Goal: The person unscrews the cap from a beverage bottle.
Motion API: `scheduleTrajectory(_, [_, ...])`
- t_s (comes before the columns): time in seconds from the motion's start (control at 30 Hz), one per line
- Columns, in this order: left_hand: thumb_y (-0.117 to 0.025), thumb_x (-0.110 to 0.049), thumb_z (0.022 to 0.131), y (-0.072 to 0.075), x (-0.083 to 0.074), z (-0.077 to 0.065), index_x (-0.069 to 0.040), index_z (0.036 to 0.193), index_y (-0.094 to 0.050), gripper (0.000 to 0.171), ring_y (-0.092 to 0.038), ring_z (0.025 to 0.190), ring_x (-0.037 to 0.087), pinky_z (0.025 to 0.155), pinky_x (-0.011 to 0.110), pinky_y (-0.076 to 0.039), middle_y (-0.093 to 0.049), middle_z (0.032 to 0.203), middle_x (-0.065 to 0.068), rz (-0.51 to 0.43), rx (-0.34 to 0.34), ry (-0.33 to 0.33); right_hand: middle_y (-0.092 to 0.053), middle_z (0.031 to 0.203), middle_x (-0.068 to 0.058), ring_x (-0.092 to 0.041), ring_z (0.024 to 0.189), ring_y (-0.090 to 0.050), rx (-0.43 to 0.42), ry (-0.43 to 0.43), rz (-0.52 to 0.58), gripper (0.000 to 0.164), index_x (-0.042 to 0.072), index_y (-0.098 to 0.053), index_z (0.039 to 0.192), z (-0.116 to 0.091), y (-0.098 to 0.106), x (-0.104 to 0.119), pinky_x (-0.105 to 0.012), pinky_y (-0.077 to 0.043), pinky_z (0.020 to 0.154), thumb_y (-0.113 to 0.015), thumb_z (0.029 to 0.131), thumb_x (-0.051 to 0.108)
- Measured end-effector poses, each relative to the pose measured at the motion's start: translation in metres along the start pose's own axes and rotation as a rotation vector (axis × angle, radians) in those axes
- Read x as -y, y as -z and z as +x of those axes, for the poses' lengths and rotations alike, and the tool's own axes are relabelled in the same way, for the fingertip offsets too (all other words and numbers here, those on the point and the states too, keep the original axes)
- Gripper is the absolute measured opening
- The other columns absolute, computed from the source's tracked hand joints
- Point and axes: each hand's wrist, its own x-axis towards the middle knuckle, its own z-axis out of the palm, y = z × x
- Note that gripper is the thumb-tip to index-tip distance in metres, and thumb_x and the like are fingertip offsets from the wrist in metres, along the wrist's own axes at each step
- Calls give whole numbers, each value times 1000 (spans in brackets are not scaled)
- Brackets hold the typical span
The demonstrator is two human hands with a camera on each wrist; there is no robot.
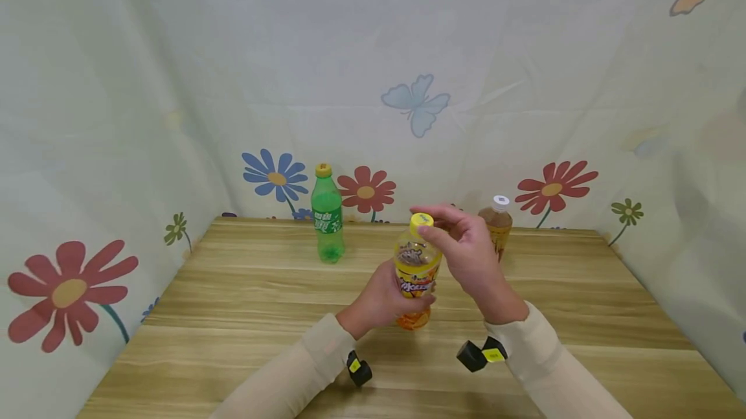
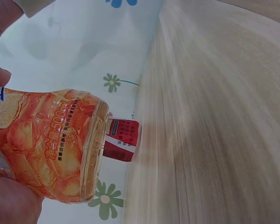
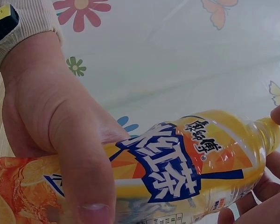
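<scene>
A plastic bottle of iced tea (image 1: 417, 276) with a yellow cap (image 1: 422, 221) is held up over the wooden table, leaning slightly. My left hand (image 1: 386, 299) grips its body, the thumb lying across the front of the label. At the top, my right hand (image 1: 469, 247) pinches the cap between thumb and fingers. Orange fruit pictures on the label (image 2: 46, 140) and the bottle's base show in the left wrist view. From the right wrist, the bottle's shoulder (image 3: 233, 140) appears, with right fingertips around the cap at the edge.
A green soda bottle (image 1: 329, 218) with a yellow cap stands at the back left of the wooden table (image 1: 262, 302). Behind my right hand is a brown drink bottle (image 1: 500, 221) with a white cap, partly hidden. A flowered cloth (image 1: 326, 69) hangs around the table.
</scene>
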Motion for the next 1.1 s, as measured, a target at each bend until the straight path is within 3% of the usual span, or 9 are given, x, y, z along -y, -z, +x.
scheduleTrajectory(0.2, [-82,-18,87,0,0,0,-23,129,-56,49,-67,104,10,99,29,-54,-69,117,-3,3,-1,-5,-66,117,2,-17,102,-64,46,0,4,32,0,-66,130,1,2,0,-26,-54,91,-59,103,15])
scheduleTrajectory(0.43, [-82,-18,87,0,3,1,-22,130,-55,51,-68,104,9,98,26,-55,-69,119,-2,15,1,-56,-66,132,-8,-26,114,-59,34,-10,-58,45,10,-64,136,2,1,1,-30,-53,93,-74,93,16])
scheduleTrajectory(0.67, [-82,-17,87,0,5,1,-23,129,-55,51,-68,103,9,97,26,-55,-69,117,-3,4,0,-70,-68,116,-7,-23,106,-62,-37,-50,-109,44,9,-66,119,6,3,4,-38,-52,95,-87,82,19])
scheduleTrajectory(0.87, [-82,-16,86,0,4,1,-21,129,-55,51,-68,103,9,97,27,-55,-69,116,-1,0,2,-82,-68,102,-3,-25,98,-64,-37,-89,-121,38,9,-66,108,9,4,4,-30,-55,84,-89,80,24])
scheduleTrajectory(1.1, [-82,-16,87,0,2,0,-22,129,-56,50,-68,104,9,98,27,-54,-69,117,-2,-7,8,-69,-68,99,-3,-25,94,-63,-31,-115,-116,34,6,-69,104,12,5,3,-28,-56,81,-88,82,25])
